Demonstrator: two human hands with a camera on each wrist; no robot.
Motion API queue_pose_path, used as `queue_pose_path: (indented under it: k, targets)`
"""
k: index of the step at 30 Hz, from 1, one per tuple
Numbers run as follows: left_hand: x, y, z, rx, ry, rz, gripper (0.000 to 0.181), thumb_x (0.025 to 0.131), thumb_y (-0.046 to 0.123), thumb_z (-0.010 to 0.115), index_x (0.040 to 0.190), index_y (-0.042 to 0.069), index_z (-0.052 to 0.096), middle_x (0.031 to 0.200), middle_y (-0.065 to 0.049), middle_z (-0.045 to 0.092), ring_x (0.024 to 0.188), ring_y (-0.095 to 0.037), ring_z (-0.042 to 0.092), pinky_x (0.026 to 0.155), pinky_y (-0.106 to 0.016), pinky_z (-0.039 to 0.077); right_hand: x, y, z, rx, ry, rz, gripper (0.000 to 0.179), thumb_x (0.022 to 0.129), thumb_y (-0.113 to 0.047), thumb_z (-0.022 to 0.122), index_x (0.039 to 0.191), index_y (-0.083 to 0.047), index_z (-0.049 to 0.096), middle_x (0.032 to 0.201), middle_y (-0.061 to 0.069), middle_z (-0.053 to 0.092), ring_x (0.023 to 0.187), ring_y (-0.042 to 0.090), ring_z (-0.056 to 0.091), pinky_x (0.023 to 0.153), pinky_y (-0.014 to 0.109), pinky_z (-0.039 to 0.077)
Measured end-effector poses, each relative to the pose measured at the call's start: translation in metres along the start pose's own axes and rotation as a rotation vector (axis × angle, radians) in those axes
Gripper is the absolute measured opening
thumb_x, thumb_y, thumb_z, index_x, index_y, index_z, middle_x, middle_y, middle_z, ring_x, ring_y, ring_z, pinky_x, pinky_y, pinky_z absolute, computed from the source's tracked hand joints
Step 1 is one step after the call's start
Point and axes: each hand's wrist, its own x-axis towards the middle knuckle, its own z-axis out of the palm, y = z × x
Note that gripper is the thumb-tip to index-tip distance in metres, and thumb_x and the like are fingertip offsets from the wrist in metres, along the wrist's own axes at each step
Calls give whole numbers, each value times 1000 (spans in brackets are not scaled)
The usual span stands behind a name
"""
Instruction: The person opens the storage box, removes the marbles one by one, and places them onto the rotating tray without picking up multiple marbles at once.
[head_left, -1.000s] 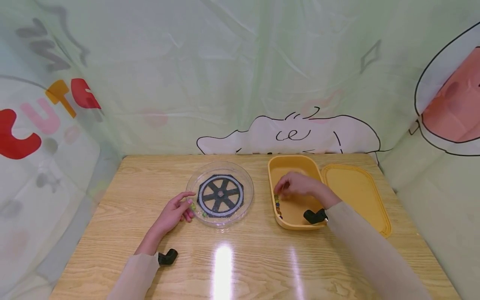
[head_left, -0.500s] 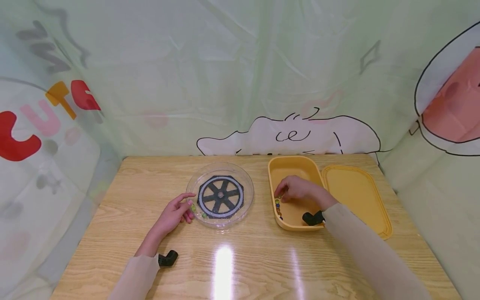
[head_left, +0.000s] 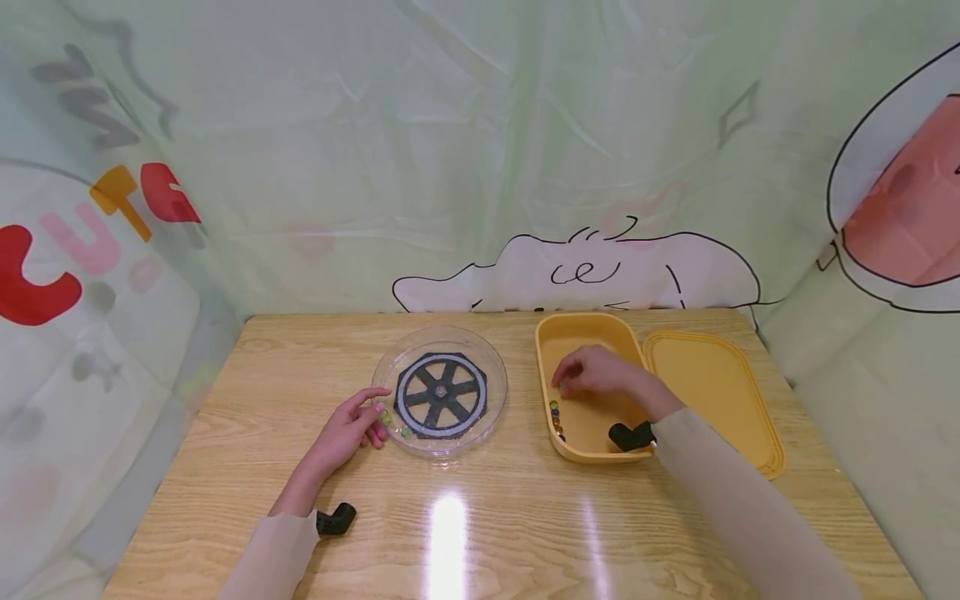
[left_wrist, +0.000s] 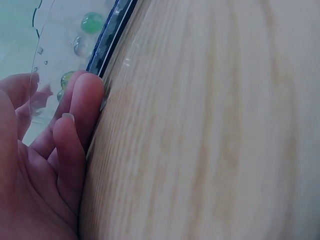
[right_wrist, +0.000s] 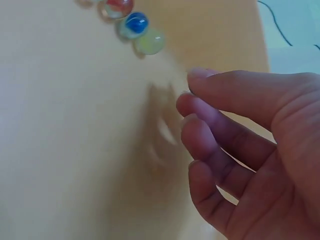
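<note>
In the head view my left hand [head_left: 347, 429] holds the near left rim of a round clear dish [head_left: 491, 427]. Its index finger reaches over the rim, and other fingers curl against the outer wall. Green marbles [left_wrist: 92, 23] lie inside the dish, around a black spoked wheel shape [head_left: 441, 390]. My right hand [head_left: 596, 371] is inside a yellow box [head_left: 592, 454], thumb and fingertips together. A small greenish marble [head_left: 561, 388] shows at those fingertips; in the right wrist view the fingers hide it. Below, several coloured marbles [right_wrist: 135, 24] line the box's left side.
A yellow lid [head_left: 712, 392] lies right of the box, against its side. The wooden table [head_left: 517, 517] ends at a printed curtain [head_left: 465, 167] behind and at both sides. Black wrist cameras [head_left: 632, 436] sit at both sleeves.
My right hand has shifted slightly right and away from the row of marbles, with a marble at its fingertips. The left hand and the dish stay put.
</note>
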Motion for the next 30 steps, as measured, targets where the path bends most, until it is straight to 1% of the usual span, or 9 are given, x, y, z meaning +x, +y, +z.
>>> queue_pose_path:
  k: [3,6,10,14,19,24,30]
  targets:
    - [0,1,0,3,0,1,36,105,33,53,138,21,54,80,-14,67,65,-27,66,58,-26,47,-3,-3,-2,28,28,3,12,89,-7,73,101,-8,75,88,-3,69,80,17,60,76,32,51]
    - [0,1,1,-1,-2,0,35,105,33,53,138,21,54,80,-14,67,65,-27,66,58,-26,47,-5,-9,-3,44,67,-9,13,90,-6,72,103,-8,74,91,-2,69,83,18,60,79,34,51]
    - [0,1,0,-10,-9,4,36,105,32,53,139,19,54,79,-13,67,64,-25,65,57,-25,47,-7,-19,-4,68,133,-51,13,91,-6,72,104,-7,73,95,-1,70,89,19,61,84,37,49]
    - [1,0,0,-17,-13,9,38,105,31,52,140,16,53,78,-13,67,64,-24,65,57,-26,47,-10,-30,-5,106,185,-92,15,91,-5,71,105,-5,72,96,1,70,91,20,62,85,38,49]
    - [1,1,0,-19,-10,0,38,106,29,51,141,14,52,78,-12,67,63,-23,65,57,-25,47,-12,-48,-3,73,234,-127,14,89,-6,74,103,-8,73,94,-2,70,88,18,62,82,36,50]
    - [-1,7,0,-20,-17,-14,38,107,23,49,142,10,50,78,-13,66,63,-23,65,57,-26,47,-7,-64,4,79,227,-167,13,88,-4,75,101,-8,72,92,-2,70,86,17,61,79,34,51]
    - [-11,29,3,-20,-29,-13,37,107,18,48,142,5,50,79,-16,66,65,-24,65,59,-26,48,6,-85,21,98,193,-184,14,88,-5,75,101,-7,72,92,-2,69,83,17,59,76,31,51]
